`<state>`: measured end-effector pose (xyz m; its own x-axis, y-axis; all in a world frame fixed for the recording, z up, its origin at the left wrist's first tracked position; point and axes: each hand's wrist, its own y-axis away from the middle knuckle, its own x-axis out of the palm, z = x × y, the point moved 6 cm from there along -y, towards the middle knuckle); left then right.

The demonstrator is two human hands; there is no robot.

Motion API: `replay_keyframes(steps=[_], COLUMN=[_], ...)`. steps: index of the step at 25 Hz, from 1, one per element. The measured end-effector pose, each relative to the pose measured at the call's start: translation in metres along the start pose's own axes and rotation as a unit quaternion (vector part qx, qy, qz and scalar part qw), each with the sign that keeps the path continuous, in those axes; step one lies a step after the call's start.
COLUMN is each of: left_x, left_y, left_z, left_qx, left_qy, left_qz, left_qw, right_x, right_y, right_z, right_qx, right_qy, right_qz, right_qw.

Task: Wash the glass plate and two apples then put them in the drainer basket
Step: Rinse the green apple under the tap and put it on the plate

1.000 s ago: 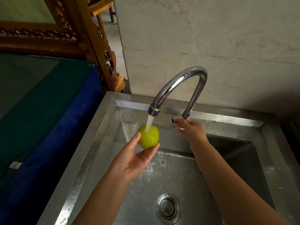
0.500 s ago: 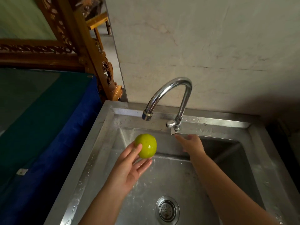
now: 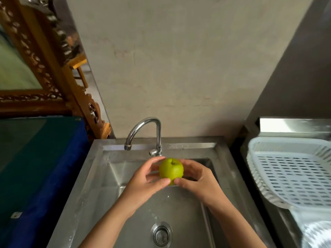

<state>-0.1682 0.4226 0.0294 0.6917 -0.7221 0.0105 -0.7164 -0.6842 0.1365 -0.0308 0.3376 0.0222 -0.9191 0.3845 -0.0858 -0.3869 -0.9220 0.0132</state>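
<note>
A green apple (image 3: 171,169) is held above the steel sink (image 3: 100,176), just in front of the tap (image 3: 143,133), stem end up. My left hand (image 3: 146,181) grips its left side and my right hand (image 3: 195,178) grips its right side, thumbs meeting under the near face. No water runs from the tap. The white plastic drainer basket (image 3: 290,170) stands on the counter to the right of the sink, nothing visible in it. A patterned glass object (image 3: 317,233), perhaps the plate, shows at the bottom right corner. A second apple is not in view.
The sink drain (image 3: 161,233) lies below my forearms. A blue-and-green covered surface (image 3: 39,158) adjoins the sink on the left, with carved wooden furniture (image 3: 53,72) behind it. A plain wall rises behind the tap.
Water has stopped. My right hand left the tap handle and joined the left on the apple. The view has tilted up and right, bringing the drainer basket into sight.
</note>
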Motion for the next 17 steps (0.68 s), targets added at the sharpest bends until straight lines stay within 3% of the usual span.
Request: replay_keyframes(steps=[6,17], left_x=[0.071,0.221], left_y=[0.032,0.078], left_z=[-0.031,-0.015], left_qx=[0.041,0.079], left_qy=[-0.131,-0.227], left_qz=[0.149,0.309], left_qw=[0.979,0.92], right_x=[-0.046,-0.124], right_y=[0.096,0.262], right_z=[0.048,0.055], right_qx=[-0.001,0.064], right_qy=[0.151,0.177], right_qz=[-0.114,-0.294], right_qw=[0.982,0.937])
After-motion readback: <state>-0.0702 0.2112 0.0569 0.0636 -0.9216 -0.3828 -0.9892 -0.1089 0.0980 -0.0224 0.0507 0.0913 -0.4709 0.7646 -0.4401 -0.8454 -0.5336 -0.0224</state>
